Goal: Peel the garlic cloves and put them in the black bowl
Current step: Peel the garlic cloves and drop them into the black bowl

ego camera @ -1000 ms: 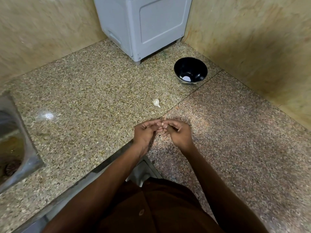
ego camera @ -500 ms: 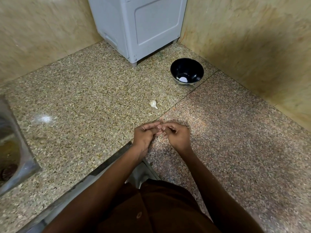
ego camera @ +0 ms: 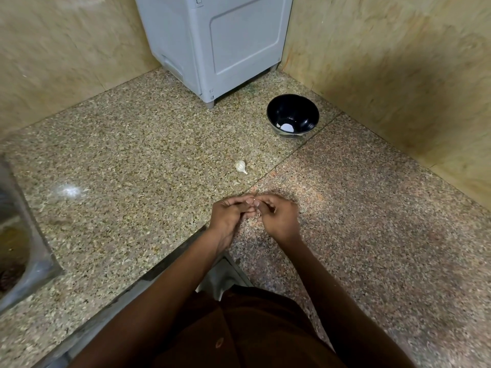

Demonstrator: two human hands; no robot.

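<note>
Both hands meet fingertip to fingertip: the left hand (ego camera: 230,217) and right hand (ego camera: 279,217) pinch a tiny pale garlic clove (ego camera: 255,202), mostly hidden. Farther off lies a white garlic bulb (ego camera: 241,166), tip pointing near-right. Far right sits the black bowl (ego camera: 292,116).

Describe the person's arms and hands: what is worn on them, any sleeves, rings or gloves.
Both forearms are bare; no sleeve reaches into view below the elbows. The left hand and the right hand wear no gloves, and no ring, watch or bracelet shows. The dark brown shirt on the body has a button on its front.
</note>
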